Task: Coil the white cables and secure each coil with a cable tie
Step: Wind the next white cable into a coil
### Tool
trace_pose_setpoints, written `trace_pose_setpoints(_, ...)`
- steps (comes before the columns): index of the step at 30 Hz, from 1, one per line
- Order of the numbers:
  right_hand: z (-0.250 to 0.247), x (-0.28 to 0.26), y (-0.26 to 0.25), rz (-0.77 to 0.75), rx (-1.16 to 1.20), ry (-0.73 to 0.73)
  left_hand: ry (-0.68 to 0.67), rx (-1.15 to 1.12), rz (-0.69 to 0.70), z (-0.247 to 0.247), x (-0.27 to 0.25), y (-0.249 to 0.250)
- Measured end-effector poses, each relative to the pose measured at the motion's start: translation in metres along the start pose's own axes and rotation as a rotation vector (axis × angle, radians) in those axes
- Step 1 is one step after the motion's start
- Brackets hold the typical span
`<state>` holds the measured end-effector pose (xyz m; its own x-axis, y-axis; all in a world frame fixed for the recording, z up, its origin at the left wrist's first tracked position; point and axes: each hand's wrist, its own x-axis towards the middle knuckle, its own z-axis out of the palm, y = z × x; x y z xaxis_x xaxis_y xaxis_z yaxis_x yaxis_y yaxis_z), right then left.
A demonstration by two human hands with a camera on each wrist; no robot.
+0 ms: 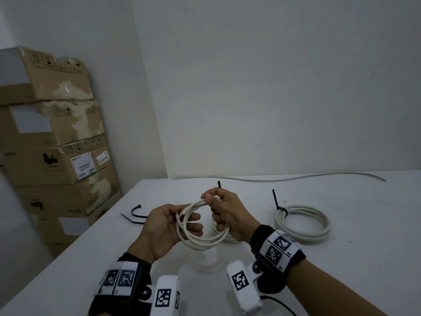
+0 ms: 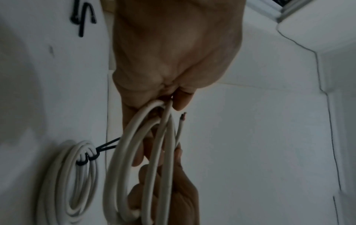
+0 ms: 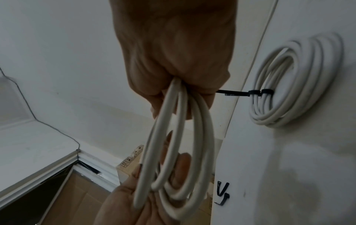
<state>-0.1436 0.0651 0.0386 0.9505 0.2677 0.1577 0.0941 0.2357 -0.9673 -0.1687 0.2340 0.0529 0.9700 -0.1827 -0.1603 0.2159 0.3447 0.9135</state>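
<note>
I hold a white cable coil (image 1: pixel 200 245) of a few loops in both hands above the white table (image 1: pixel 341 258). My left hand (image 1: pixel 191 224) grips its left side, thumb over the loops and fingers curled through the ring. My right hand (image 1: pixel 214 208) pinches the top of the coil, and its lower fingers curl round the right side. In the left wrist view a bare cable end (image 2: pixel 181 124) sticks out of the coil (image 2: pixel 134 152). The right wrist view shows the loops (image 3: pixel 173 144) running from my right hand (image 3: pixel 173 94) to my left palm. No tie is on this coil.
A white coil (image 1: pixel 303 224) bound with a black tie (image 1: pixel 279 206) lies at the right. Another coil (image 1: pixel 227 239) is mostly hidden behind my right hand, a black tie end (image 1: pixel 219 184) rising above it. Loose black ties (image 1: pixel 136 215) lie left. A long cable (image 1: pixel 273 179) runs along the back. Cardboard boxes (image 1: pixel 57 156) stand left.
</note>
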Motion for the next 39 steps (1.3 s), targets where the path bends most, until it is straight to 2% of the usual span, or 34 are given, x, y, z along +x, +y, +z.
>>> trace_pose_setpoints(4, 0.000, 0.002, -0.003, -0.007, 0.047, 0.018, 0.085, 0.018, 0.072, -0.002, 0.001, 0.004)
trace_pose_setpoints(8, -0.014, 0.010, -0.017, -0.022, 0.294, 0.183, 0.150, -0.065, 0.177, -0.012, 0.001, 0.003)
trace_pose_setpoints(12, -0.021, 0.016, -0.026, -0.073, 0.545, 0.308, 0.057, -0.285, 0.332, -0.003, -0.002, -0.012)
trace_pose_setpoints(14, -0.021, 0.017, -0.026, -0.086, 0.633, 0.330, 0.037, -0.318, 0.339, 0.003, -0.001, -0.018)
trace_pose_setpoints(18, -0.020, 0.016, -0.023, -0.081, 0.702, 0.335, 0.065, -0.168, 0.304, 0.006, 0.000, -0.021)
trace_pose_setpoints(25, -0.019, 0.017, -0.020, -0.080, 0.839, 0.335, 0.055, -0.088, 0.262, 0.009, 0.001, -0.023)
trace_pose_setpoints(29, -0.016, 0.017, -0.020, -0.038, 0.828, 0.296, 0.129, 0.006, 0.232, 0.012, 0.002, -0.025)
trace_pose_setpoints(33, -0.010, 0.011, -0.017, 0.102, 0.712, 0.114, 0.292, 0.104, 0.276, 0.015, 0.018, -0.019)
trace_pose_setpoints(34, -0.008, 0.009, -0.016, 0.136, 0.687, 0.051, 0.293, 0.101, 0.269, 0.017, 0.020, -0.016)
trace_pose_setpoints(36, -0.008, 0.005, -0.017, 0.166, 0.606, -0.019, 0.210, 0.052, 0.204, 0.020, 0.020, -0.011)
trace_pose_setpoints(39, -0.009, 0.003, -0.015, 0.114, 0.324, 0.045, 0.091, 0.051, 0.140, 0.018, 0.016, -0.003)
